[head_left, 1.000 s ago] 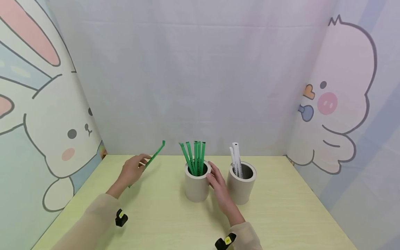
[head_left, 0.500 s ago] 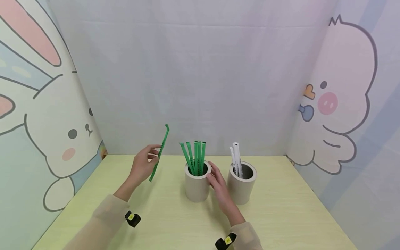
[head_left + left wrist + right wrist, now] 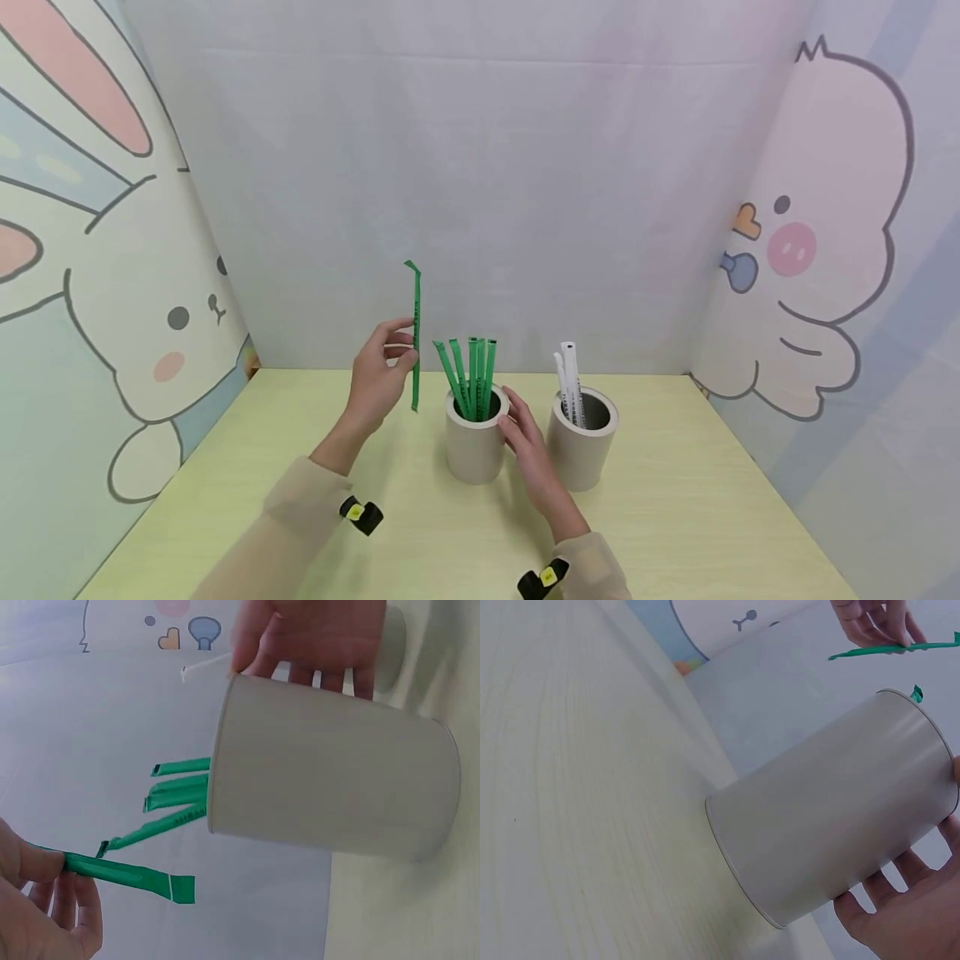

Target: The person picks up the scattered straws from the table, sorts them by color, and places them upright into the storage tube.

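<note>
In the head view my left hand pinches a slim green wrapped straw between thumb and fingers. It stands nearly upright, its top end bent over, just left of a beige cylindrical holder. Several more green wrapped straws lean inside that holder. My right hand holds the holder's right side, fingers curved along the wall and thumb by the rim. The left wrist view shows the pinched straw beside the straws sticking out of the holder, its sealed flat end free.
A second beige holder with a few white wrapped straws stands right behind my right wrist. Both rest on a pale wooden table. A grey-white curtain closes off the back, with cartoon-printed panels at the sides.
My left hand has moved right and up toward the holder, and the green straw has swung from slanted to nearly upright. The right hand and both holders stay in place.
</note>
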The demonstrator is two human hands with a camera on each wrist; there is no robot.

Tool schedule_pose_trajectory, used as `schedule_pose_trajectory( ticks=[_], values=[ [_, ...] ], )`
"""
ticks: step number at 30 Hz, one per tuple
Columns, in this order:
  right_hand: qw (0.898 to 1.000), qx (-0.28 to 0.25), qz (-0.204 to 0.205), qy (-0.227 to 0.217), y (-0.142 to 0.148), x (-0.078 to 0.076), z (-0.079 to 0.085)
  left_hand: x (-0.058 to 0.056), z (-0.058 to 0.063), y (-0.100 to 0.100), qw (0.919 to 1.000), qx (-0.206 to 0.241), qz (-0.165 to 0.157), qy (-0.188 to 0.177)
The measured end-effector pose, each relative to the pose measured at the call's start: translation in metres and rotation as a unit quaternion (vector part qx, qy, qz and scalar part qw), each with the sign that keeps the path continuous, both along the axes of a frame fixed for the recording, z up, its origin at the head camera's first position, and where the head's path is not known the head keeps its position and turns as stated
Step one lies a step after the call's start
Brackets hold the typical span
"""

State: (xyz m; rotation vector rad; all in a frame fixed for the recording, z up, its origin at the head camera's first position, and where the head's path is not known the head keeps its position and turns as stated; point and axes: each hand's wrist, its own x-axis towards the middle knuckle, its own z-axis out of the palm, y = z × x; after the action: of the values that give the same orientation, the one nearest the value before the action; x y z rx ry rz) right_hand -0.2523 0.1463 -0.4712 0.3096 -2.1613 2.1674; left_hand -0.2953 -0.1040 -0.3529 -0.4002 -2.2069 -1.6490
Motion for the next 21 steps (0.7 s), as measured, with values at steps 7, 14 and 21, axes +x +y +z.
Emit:
schedule_pose_trajectory(
  ticks=[7, 14, 21],
  values=[
    [1.000, -0.004, -0.003, 0.001, 0.001, -0.001, -0.002, -0.002, 0.008, 0.029, 0.9978, 0.064, -0.004, 0.019],
    [1.000, -0.005, 0.000, 0.002, 0.002, -0.002, -0.002, -0.005, -0.001, 0.050, 0.9946, 0.103, 0.010, 0.009],
    [1.000, -0.004, 0.001, 0.003, 0.002, -0.004, -0.003, -0.006, -0.023, 0.058, 0.9934, 0.111, 0.029, -0.005]
  ],
)
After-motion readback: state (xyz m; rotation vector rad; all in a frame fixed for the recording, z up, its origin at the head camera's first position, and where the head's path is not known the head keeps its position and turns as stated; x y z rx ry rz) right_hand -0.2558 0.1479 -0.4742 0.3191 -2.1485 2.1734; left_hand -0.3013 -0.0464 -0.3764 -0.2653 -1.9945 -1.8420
